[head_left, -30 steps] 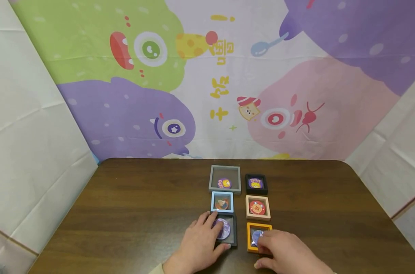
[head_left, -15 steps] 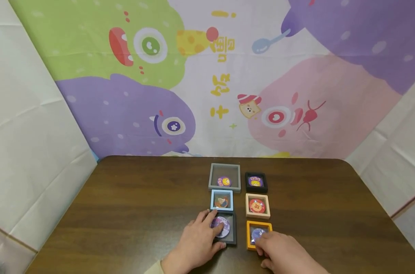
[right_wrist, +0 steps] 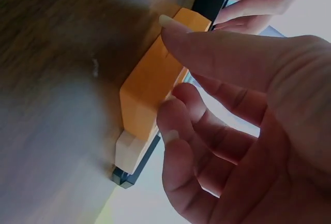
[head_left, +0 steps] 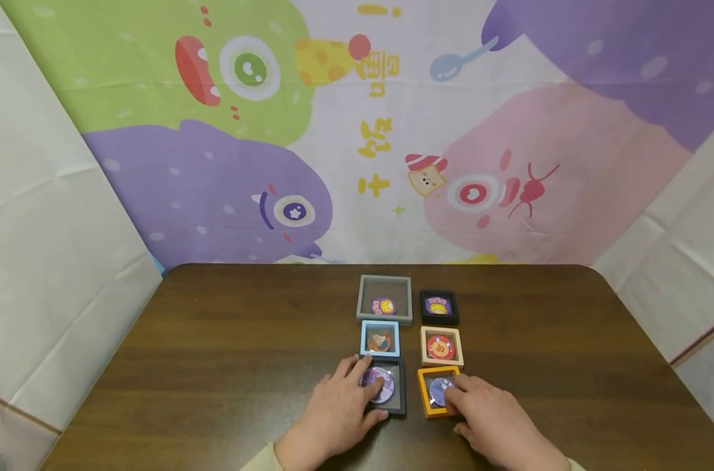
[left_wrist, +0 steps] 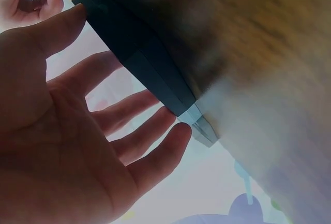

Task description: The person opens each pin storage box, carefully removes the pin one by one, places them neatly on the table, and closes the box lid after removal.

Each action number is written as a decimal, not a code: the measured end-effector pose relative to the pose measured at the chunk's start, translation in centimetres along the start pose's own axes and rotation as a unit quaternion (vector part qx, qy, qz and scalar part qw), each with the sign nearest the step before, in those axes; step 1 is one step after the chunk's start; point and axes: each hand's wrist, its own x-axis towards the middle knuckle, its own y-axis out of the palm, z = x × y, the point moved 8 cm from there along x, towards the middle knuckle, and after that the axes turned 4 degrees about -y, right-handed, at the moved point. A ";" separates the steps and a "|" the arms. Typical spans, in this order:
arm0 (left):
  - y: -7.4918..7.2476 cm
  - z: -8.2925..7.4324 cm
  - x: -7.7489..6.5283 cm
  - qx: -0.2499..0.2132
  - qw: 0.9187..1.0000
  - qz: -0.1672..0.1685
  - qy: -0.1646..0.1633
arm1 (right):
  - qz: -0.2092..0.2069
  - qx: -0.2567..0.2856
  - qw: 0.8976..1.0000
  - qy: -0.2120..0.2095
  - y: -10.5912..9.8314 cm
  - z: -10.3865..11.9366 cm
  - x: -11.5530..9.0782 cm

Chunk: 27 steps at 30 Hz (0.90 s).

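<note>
Two columns of small clear-fronted display frames, each showing a round badge, lie flat on the table. My left hand (head_left: 340,404) rests on the dark grey display frame (head_left: 396,394), fingers spread, one over its purple badge and the thumb at the near edge. In the left wrist view its fingers (left_wrist: 170,146) lie along the frame's side. My right hand (head_left: 495,415) holds the orange display frame (head_left: 427,413), slightly turned. In the right wrist view the thumb (right_wrist: 207,50) presses the orange side while the other fingers curl against its face, partly hiding the blue-purple badge.
Beyond the dark grey frame lie a light blue frame (head_left: 364,338) and a larger grey frame (head_left: 392,278). A peach frame (head_left: 459,356) and a black frame (head_left: 439,321) lie beyond the orange one. A printed cloth (head_left: 345,222) hangs behind the brown table (head_left: 227,353).
The orange frame has shifted away from me toward the peach frame and turned slightly, with my right hand moving along. My left thumb has drawn in a little. The head view has tilted slightly.
</note>
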 end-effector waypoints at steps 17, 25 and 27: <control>0.1 -0.3 -0.4 -0.002 1.000 0.024 0.012 | -0.052 -0.016 0.997 -0.046 0.2 0.3 0.0; -1.4 -1.6 0.0 -0.115 0.993 -0.012 0.034 | -0.054 0.068 0.993 -0.074 -1.4 1.3 -0.3; -1.7 -2.2 0.3 -0.168 0.985 0.007 0.043 | -0.047 0.110 0.989 -0.087 -1.9 1.9 -0.3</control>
